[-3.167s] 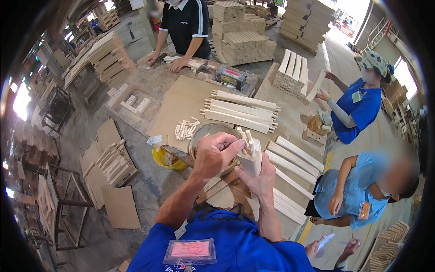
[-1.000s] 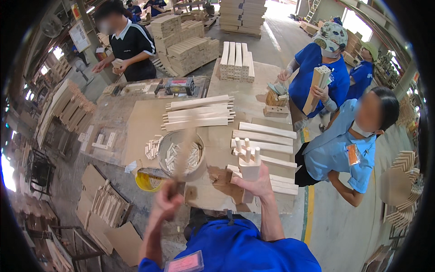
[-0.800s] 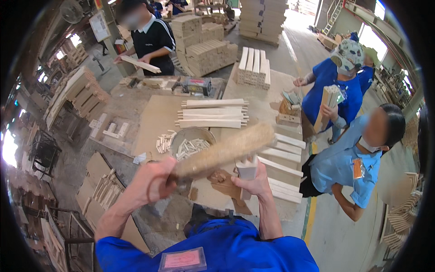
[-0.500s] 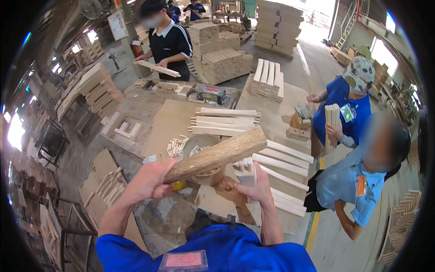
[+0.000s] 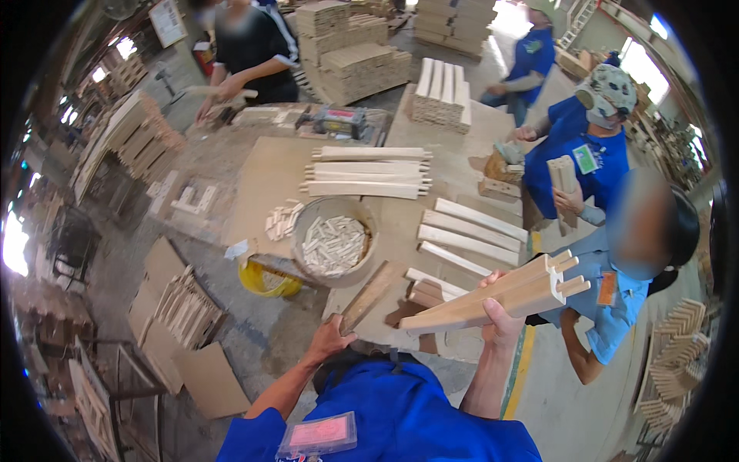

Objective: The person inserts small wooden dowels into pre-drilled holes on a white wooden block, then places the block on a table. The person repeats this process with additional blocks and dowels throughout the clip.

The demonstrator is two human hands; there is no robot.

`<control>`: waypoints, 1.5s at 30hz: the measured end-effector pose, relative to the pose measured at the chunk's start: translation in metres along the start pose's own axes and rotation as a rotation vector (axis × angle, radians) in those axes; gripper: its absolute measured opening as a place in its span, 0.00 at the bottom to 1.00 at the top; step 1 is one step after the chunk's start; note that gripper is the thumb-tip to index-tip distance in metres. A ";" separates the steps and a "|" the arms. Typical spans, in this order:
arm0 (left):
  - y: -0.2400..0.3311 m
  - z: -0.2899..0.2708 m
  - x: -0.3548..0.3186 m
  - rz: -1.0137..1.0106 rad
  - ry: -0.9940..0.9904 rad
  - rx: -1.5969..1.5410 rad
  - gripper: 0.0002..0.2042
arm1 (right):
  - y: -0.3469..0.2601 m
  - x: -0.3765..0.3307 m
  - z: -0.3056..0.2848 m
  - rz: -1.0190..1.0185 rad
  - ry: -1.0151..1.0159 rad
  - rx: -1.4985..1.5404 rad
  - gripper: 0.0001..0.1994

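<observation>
My left hand (image 5: 332,339) is closed round the near end of a brown wooden bar (image 5: 373,294), low by the table's front edge. To the right, my right hand (image 5: 502,319) grips a bundle of pale, tapered wooden furniture legs (image 5: 481,299). Round dowels stick out of their far right ends. The bundle is held tilted above the table, and how many legs it holds is hard to tell. Just beyond the bar stands a round bucket (image 5: 299,250) filled with loose wooden dowels (image 5: 335,245). More legs (image 5: 471,235) lie side by side beyond my right hand.
A row of doweled legs (image 5: 369,171) lies across the cardboard-covered table (image 5: 265,165). A yellow bucket (image 5: 269,282) sits below its left edge. Co-workers stand close on the right, one in light blue (image 5: 589,289), one holding wood pieces (image 5: 563,181). Another person (image 5: 250,65) works opposite.
My left hand has lowered the bar from above the bucket towards the table's front edge. My right hand has lifted the legs up and right, turning their doweled ends to the right.
</observation>
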State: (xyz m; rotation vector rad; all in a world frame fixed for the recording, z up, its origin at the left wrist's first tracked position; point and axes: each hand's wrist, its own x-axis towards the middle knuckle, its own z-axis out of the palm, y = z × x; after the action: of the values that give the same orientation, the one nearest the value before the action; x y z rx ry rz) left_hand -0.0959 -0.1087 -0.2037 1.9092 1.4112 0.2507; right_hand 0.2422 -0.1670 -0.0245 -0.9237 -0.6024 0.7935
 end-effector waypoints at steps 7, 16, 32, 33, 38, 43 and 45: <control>0.037 0.005 0.030 0.474 0.050 -0.437 0.52 | 0.051 -0.005 -0.022 0.290 0.235 0.768 0.24; 0.163 -0.054 0.046 0.327 0.057 -1.763 0.34 | 0.090 -0.037 0.005 0.930 0.004 0.557 0.29; 0.139 -0.157 0.140 0.507 -0.488 -1.077 0.27 | 0.041 0.026 0.070 0.196 -0.541 -0.811 0.24; 0.123 -0.166 0.165 0.396 -0.348 -0.874 0.16 | 0.040 0.027 0.066 0.247 -0.529 -0.777 0.23; 0.044 -0.100 0.245 0.103 -0.338 0.634 0.15 | 0.042 0.024 0.050 0.159 -0.568 -0.805 0.26; 0.015 -0.095 0.254 -0.007 -0.278 0.602 0.12 | 0.033 0.028 0.053 0.055 -0.571 -0.673 0.27; 0.031 -0.114 0.226 0.098 -0.075 0.416 0.10 | 0.031 0.022 0.037 0.068 -0.507 -0.666 0.28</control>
State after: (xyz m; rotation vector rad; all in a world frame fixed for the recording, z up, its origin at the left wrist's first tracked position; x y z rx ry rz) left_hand -0.0504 0.1391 -0.1609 2.3003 1.4012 -0.0768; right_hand 0.2165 -0.1210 -0.0312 -1.3600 -1.3359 0.9127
